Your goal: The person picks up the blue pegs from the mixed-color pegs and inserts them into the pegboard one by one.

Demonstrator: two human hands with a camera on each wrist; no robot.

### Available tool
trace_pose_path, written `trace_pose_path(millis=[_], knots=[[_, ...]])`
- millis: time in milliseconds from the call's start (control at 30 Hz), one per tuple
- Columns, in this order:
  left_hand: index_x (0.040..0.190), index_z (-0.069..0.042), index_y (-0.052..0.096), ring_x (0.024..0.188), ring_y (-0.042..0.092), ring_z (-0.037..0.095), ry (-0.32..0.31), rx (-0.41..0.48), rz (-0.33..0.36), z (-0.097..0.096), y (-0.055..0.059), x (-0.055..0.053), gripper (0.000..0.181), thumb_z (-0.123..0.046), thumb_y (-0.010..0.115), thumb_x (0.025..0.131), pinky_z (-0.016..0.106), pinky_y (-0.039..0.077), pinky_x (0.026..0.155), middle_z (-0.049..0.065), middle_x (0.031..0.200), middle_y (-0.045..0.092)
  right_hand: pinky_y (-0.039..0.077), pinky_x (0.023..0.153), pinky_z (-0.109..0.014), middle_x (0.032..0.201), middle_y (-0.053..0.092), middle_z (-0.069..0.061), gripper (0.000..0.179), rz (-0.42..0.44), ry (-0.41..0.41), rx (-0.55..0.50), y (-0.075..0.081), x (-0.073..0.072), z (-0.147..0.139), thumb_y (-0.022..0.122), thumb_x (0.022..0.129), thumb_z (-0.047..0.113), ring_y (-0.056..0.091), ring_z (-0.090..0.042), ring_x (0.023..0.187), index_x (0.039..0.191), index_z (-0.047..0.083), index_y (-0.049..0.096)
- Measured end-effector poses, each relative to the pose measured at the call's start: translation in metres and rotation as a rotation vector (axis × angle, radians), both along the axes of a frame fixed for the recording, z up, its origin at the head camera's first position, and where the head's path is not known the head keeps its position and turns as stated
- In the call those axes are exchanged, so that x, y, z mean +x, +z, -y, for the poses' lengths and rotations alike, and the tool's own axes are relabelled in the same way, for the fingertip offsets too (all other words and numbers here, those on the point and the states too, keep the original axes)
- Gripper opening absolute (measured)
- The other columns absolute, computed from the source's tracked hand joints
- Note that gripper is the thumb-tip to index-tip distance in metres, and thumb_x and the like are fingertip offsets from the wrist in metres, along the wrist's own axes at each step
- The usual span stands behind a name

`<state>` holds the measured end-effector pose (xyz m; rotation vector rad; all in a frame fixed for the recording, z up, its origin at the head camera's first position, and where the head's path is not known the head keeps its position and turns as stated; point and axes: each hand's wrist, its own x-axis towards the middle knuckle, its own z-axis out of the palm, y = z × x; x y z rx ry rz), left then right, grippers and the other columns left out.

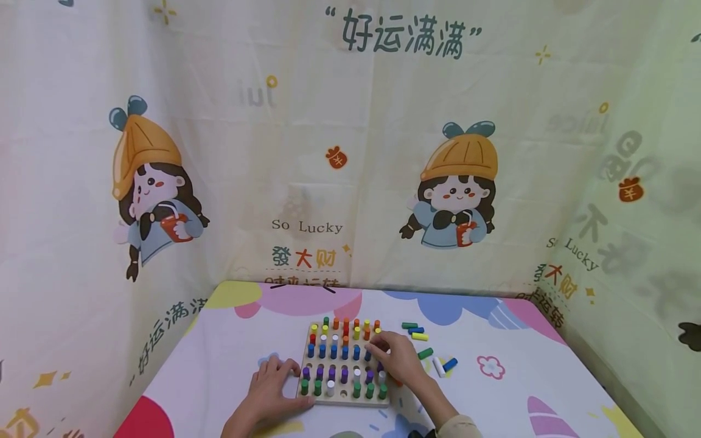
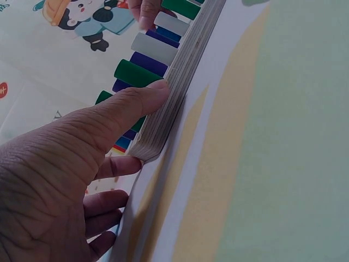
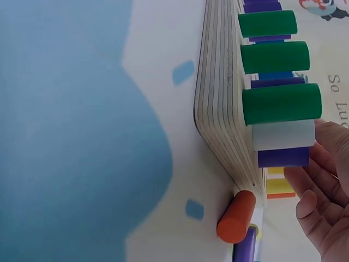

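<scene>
A wooden pegboard (image 1: 345, 401) with rows of coloured pegs lies on the table. My left hand (image 1: 268, 387) holds its near left corner, the thumb on the front edge and the fingers along the left side. In the left wrist view, the thumb of the left hand (image 2: 71, 142) presses beside a green peg (image 2: 136, 73). Over the board's right side, my right hand (image 1: 398, 359) has its fingertips at the top of a blue peg (image 1: 368, 356), seemingly pinching it. Pegs hide that grip from the right wrist view, where the right hand (image 3: 324, 185) shows behind a purple peg (image 3: 283, 157).
Loose pegs lie right of the board, among them a yellow peg (image 1: 420, 336), a green peg (image 1: 425, 353) and a white peg (image 1: 439, 367). An orange peg (image 3: 236, 217) lies against the board's right side. A printed curtain (image 1: 378, 182) surrounds the table.
</scene>
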<state>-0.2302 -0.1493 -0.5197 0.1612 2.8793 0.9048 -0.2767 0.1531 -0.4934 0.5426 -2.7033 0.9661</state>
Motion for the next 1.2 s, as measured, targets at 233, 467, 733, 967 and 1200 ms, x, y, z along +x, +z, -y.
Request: trace_pose_path(millis=[233, 467, 733, 967, 1200], knots=[[0.107, -0.024, 0.061, 0.105, 0.038, 0.031, 0.000, -0.001, -0.001, 0.000, 0.000, 0.000, 0.060, -0.063, 0.086, 0.069, 0.055, 0.035, 0.092, 0.007, 0.105, 0.041, 0.052, 0.068, -0.024, 0.082, 0.068, 0.010, 0.013, -0.006, -0.005, -0.026, -0.001, 0.003, -0.005, 0.073, 0.096, 0.028, 0.062, -0.003, 0.073, 0.092, 0.015, 0.073], [0.107, -0.024, 0.061, 0.105, 0.038, 0.031, -0.002, 0.001, -0.005, 0.000, -0.001, 0.001, 0.061, -0.064, 0.085, 0.069, 0.054, 0.035, 0.091, 0.007, 0.105, 0.041, 0.052, 0.069, -0.023, 0.082, 0.069, 0.010, 0.013, 0.024, -0.036, -0.056, -0.002, 0.007, -0.009, 0.073, 0.097, 0.028, 0.063, -0.004, 0.074, 0.094, 0.015, 0.073], [0.108, -0.025, 0.061, 0.104, 0.037, 0.030, -0.006, -0.005, -0.018, 0.002, 0.000, 0.000, 0.061, -0.065, 0.085, 0.069, 0.053, 0.034, 0.090, 0.006, 0.105, 0.041, 0.053, 0.069, -0.022, 0.082, 0.068, 0.011, 0.014, 0.031, -0.053, -0.088, 0.000, 0.013, -0.012, 0.072, 0.097, 0.029, 0.062, -0.003, 0.075, 0.095, 0.015, 0.074], [0.108, -0.025, 0.061, 0.105, 0.037, 0.030, -0.007, -0.004, -0.020, 0.001, -0.001, 0.000, 0.061, -0.065, 0.085, 0.069, 0.053, 0.035, 0.091, 0.006, 0.105, 0.041, 0.054, 0.070, -0.023, 0.082, 0.069, 0.010, 0.014, 0.009, -0.041, -0.125, -0.001, 0.022, -0.018, 0.072, 0.097, 0.027, 0.063, -0.002, 0.073, 0.094, 0.014, 0.073], [0.108, -0.025, 0.061, 0.104, 0.037, 0.030, -0.005, -0.004, -0.024, 0.002, -0.002, 0.000, 0.061, -0.065, 0.085, 0.068, 0.053, 0.035, 0.090, 0.006, 0.104, 0.041, 0.052, 0.069, -0.022, 0.083, 0.068, 0.012, 0.011, 0.032, -0.105, -0.098, -0.003, 0.026, -0.026, 0.073, 0.097, 0.027, 0.059, 0.000, 0.072, 0.095, 0.016, 0.074]])
